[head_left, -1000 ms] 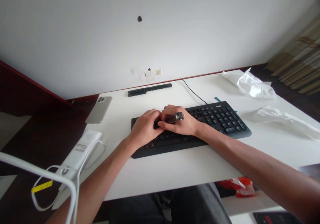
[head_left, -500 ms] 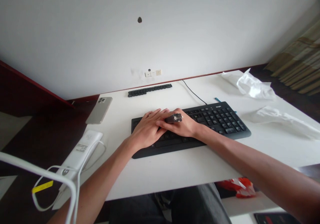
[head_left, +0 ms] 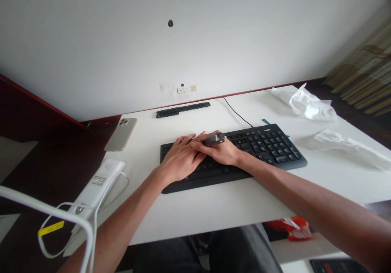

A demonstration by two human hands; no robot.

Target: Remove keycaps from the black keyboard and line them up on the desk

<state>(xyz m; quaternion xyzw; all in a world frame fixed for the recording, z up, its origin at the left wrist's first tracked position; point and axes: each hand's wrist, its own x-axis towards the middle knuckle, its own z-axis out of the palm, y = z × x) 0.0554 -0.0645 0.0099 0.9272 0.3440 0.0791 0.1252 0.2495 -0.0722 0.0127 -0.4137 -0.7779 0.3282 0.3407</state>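
Left hand (head_left: 179, 160) has flattened across the keyboard (head_left: 263, 146), right hand (head_left: 225, 153) gripping a dark object (head_left: 214, 139), apparently mid key work wanting steadiness.

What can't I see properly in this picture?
In the head view:
Keyboard beneath the left hand: hidden by it.
Other end of the dark tool: hidden by the right hand.
Print on the white box: too small to read.
Dark object at the bottom edge: cut off there.

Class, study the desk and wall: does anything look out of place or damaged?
Yes: what look like keycaps lie in rows behind the keyboard, detached from it. The wall has a dark hole, breaking its plain surface.
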